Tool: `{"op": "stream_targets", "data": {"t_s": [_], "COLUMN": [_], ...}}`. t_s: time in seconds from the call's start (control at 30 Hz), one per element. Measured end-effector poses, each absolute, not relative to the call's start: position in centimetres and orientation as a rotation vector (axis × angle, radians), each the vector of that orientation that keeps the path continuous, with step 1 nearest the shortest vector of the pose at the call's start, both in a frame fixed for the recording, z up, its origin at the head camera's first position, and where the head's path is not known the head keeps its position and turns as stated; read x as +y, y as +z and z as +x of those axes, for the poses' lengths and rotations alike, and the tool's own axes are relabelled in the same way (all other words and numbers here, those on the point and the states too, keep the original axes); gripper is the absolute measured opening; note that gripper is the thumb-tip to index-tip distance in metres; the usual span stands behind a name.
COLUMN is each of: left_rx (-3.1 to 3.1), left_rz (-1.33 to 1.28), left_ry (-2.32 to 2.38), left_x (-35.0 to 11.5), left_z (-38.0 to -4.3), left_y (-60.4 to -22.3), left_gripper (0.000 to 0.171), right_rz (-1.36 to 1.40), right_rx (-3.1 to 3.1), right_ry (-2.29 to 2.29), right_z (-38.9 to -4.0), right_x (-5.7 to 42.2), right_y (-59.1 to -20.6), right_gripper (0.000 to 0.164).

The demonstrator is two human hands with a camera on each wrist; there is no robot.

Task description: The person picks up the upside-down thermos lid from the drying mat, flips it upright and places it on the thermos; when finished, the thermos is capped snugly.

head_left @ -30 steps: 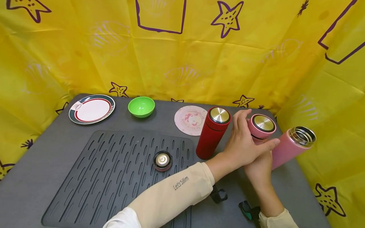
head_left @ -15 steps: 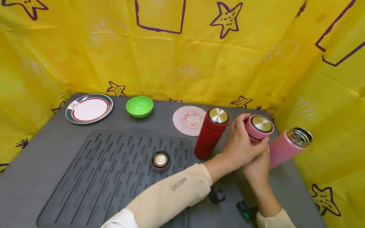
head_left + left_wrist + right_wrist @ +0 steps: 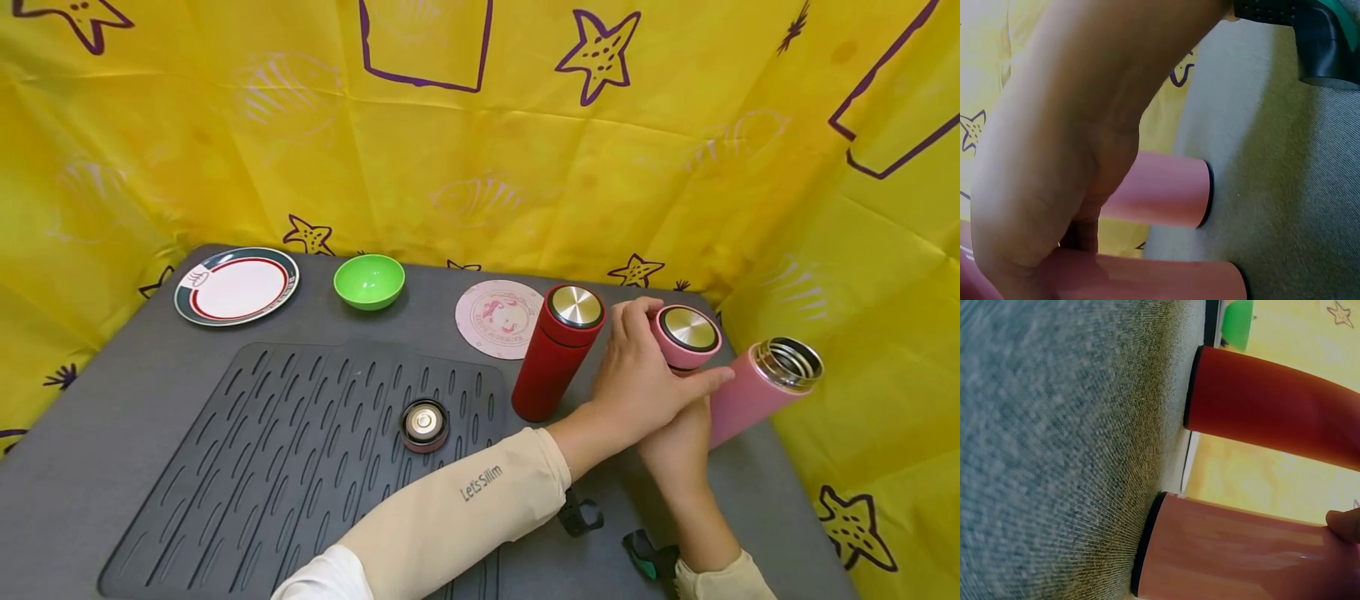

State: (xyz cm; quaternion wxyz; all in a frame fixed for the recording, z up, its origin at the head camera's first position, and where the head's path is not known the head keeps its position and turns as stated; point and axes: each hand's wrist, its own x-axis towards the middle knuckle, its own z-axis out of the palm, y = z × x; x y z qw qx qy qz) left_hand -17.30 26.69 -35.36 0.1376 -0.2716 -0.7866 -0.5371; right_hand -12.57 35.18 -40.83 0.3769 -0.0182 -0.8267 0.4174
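Observation:
A pink thermos with a silver-topped lid stands upright under both hands. My left hand is curled at the lid's left side, thumb stretched across the front just below it. Lower down, my right hand grips the thermos body, partly covered by the left hand. The left wrist view shows the right hand around this pink thermos body. In the right wrist view, a fingertip rests on the same body. Just right stands a second pink thermos, without a lid, its steel mouth exposed.
A red thermos, lid on, stands left of the hands. An upturned dark pinkish lid lies on the grey ridged mat. Farther back are a round pink mat, a green bowl and a plate. Yellow cloth hangs behind.
My left thumb, stretched out a second ago, bent in around the pink thermos half a second ago and now points out again. The right hand keeps its place.

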Motion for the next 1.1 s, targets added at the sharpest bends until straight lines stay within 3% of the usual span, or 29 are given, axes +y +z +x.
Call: {"op": "stream_targets", "data": {"t_s": [0.17,0.27,0.5,0.73,0.83,0.97,1.1], "left_rx": [-2.230,-2.198,-2.141,-2.186,-2.191,-2.170,-2.152], "left_rz": [-0.751,-0.781,-0.900,-0.866,-0.809,-0.781,-0.855], "left_ry": [-1.641,-1.683,-1.625,-1.711,-1.699,-1.664,-1.631], "left_x": [26.71,26.54,26.22,26.20,26.55,26.79,26.50], "left_z": [-17.09,-17.14,-17.60,-17.56,-17.45,-17.33,-17.46], "left_y": [-35.30,-35.58,-36.05,-35.78,-35.70,-35.75,-35.80], "left_gripper": [0.078,0.075,0.074,0.091,0.092,0.080,0.072], "right_rz": [-0.141,-0.145,-0.049,-0.055,-0.081,-0.114,-0.108], "right_rx": [-2.161,-2.163,-2.129,-2.132,-2.143,-2.151,-2.144], "right_ry": [1.027,1.028,0.992,1.003,1.010,1.018,1.008], "right_z": [-12.36,-12.32,-12.64,-12.65,-12.60,-12.53,-12.46], "right_x": [35.15,35.22,35.33,35.30,35.32,35.34,35.32], "right_y": [-40.77,-40.86,-41.02,-40.91,-40.84,-40.81,-40.74], "right_gripper": [0.053,0.052,0.036,0.025,0.030,0.044,0.047]}}
